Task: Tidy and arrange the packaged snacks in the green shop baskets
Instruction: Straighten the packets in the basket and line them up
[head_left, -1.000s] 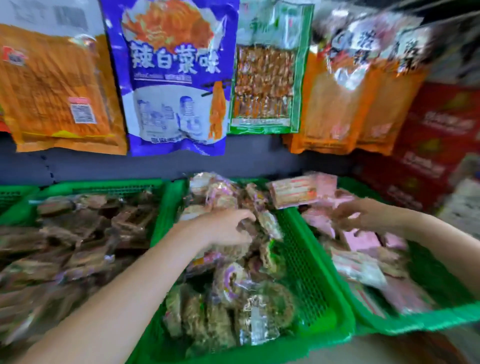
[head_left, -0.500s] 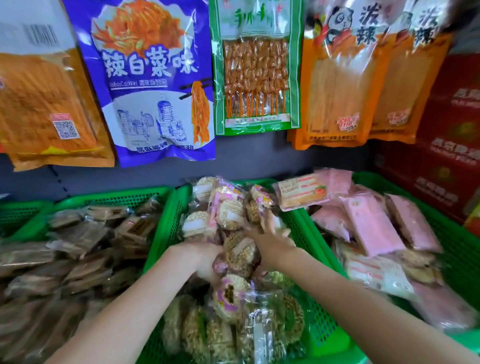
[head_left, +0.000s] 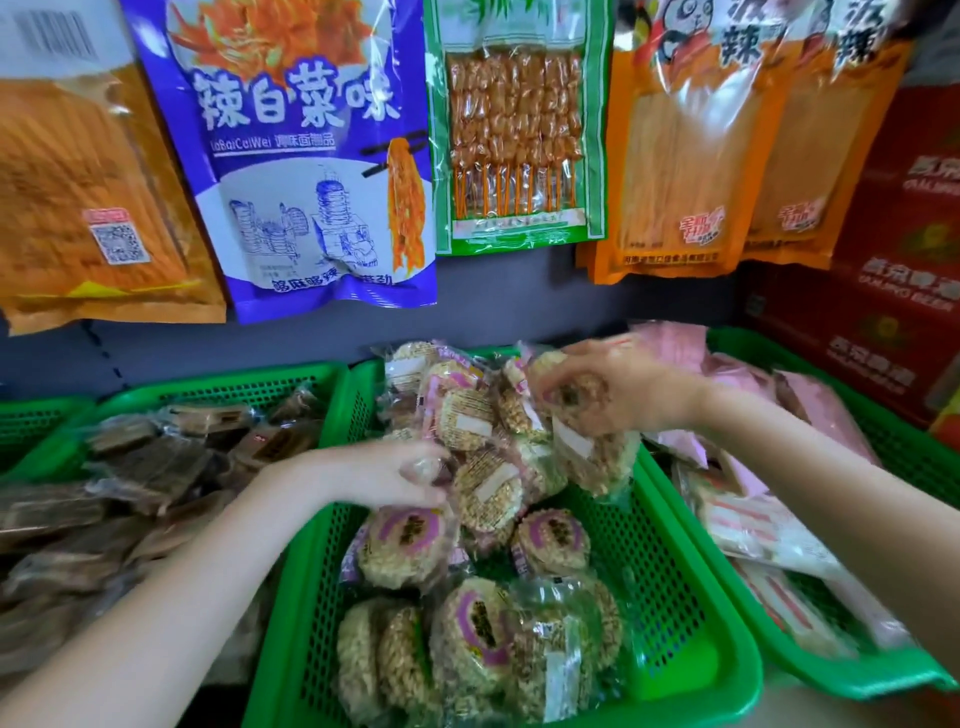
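The right hand (head_left: 623, 389) pinches a wrapped round rice cake (head_left: 587, 436) lifted over the far end of the middle green basket (head_left: 675, 623), likely to restack it; the left hand (head_left: 384, 478) grips another packet (head_left: 431, 467) lower in the pile.

A small snack shop, seen at its display shelf.

Green plastic baskets (head_left: 691, 670) stand side by side, each heaped with one kind of wrapped snack: round puffed-grain cakes (head_left: 405, 545) in the middle, dark brown bars (head_left: 150, 462) to the left, pink packets (head_left: 826, 410) to the right. Above them large printed snack bags (head_left: 311, 156) hang in a row against a grey wall (head_left: 519, 296), one showing a QR label. Red cartons (head_left: 893, 291) are stacked at the right.
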